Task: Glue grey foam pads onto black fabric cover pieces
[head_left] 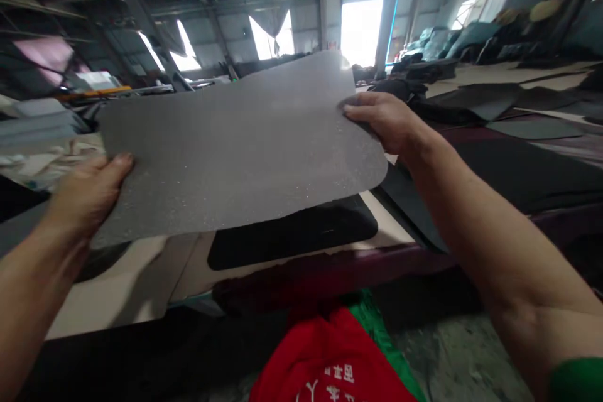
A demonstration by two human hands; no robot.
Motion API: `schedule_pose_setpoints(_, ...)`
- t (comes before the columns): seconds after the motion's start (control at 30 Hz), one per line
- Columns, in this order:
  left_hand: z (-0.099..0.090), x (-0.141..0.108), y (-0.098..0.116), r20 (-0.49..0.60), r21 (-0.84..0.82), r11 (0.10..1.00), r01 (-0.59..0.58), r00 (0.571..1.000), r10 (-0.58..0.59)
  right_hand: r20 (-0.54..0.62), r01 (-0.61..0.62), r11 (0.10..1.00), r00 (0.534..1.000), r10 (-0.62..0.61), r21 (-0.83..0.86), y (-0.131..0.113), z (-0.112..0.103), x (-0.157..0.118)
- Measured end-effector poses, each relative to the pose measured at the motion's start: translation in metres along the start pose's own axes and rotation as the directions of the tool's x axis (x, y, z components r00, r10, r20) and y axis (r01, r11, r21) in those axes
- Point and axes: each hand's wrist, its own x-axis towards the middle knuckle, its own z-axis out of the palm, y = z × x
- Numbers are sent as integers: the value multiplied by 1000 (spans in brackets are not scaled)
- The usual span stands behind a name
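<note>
We grip grey sheet (240, 157) by both ends: left hand (89, 191) pinching left edge, right hand (386, 120) pinching right edge. Sheet spans between our hands, black panel (292, 233) below it. Looks light, bendy, hardly fragile; speckled face may slip. Opposite edges seem best hold.
</note>
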Motion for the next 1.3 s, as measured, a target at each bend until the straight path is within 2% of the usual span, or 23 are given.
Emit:
schedule_pose_setpoints(0.1,5,0,-1,37,-134,991,14,999,-9,65,-68,998,996,67,18,10,-8,0)
schedule_pose_setpoints(0.2,21,-7,-13,92,-176,982,68,994,-53,7,-130,992,992,130,-5,32,-14,-12)
schedule_pose_setpoints(0.3,47,-18,-29,166,-138,987,77,985,-53,-62,-216,970,976,210,-110,62,-17,-27)
schedule_pose_setpoints(0.43,86,-32,-47,246,-117,993,1,969,27,-129,-286,891,958,256,-353,106,-19,-45)
schedule_pose_setpoints(0.53,111,-39,-57,294,-113,993,-40,953,72,-155,-296,862,955,254,-411,134,-21,-50)
schedule_pose_setpoints(0.63,126,-42,-64,328,-113,992,-51,941,86,-180,-303,836,952,247,-457,153,-22,-51)
schedule_pose_setpoints(0.8,135,-40,-67,352,-106,993,-55,932,89,-191,-303,810,952,238,-502,169,-24,-49)
schedule_pose_setpoints(1.07,139,-33,-70,390,-66,996,-66,917,87,-166,-292,760,956,241,-580,175,-25,-54)
schedule_pose_setpoints(1.3,151,-34,-74,389,10,989,-147,912,131,-143,-265,702,963,229,-661,184,-25,-60)
